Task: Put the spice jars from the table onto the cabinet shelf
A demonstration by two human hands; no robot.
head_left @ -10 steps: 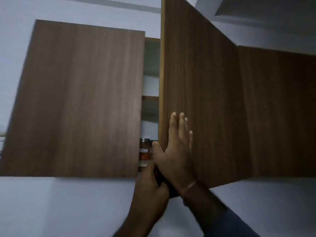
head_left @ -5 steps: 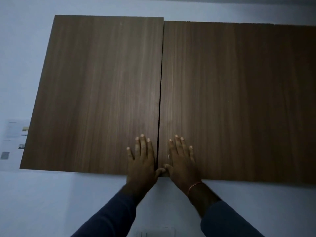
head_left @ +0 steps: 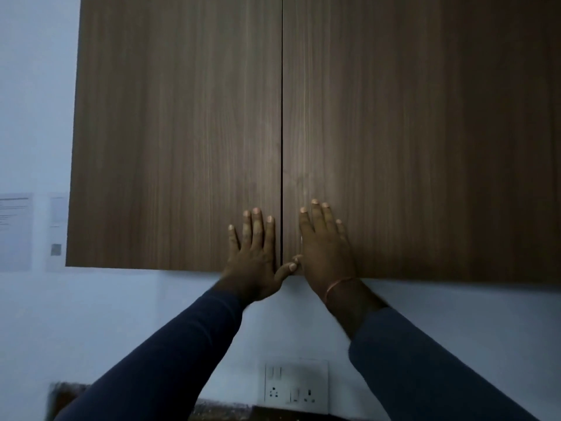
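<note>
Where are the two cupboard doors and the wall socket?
left door [head_left: 176, 132]: head view, middle of its panel
right door [head_left: 409, 132]: head view, middle of its panel
wall socket [head_left: 296, 387]: head view, centre of its plate

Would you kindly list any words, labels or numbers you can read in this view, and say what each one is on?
No text here is legible.
Left paper sheet on the wall: printed lines, too blurred to read.
Second paper sheet beside it: a small dark square, perhaps a code, unreadable.
Switch and socket plate: no visible lettering.
Cabinet doors: plain wood grain, no label.
</note>
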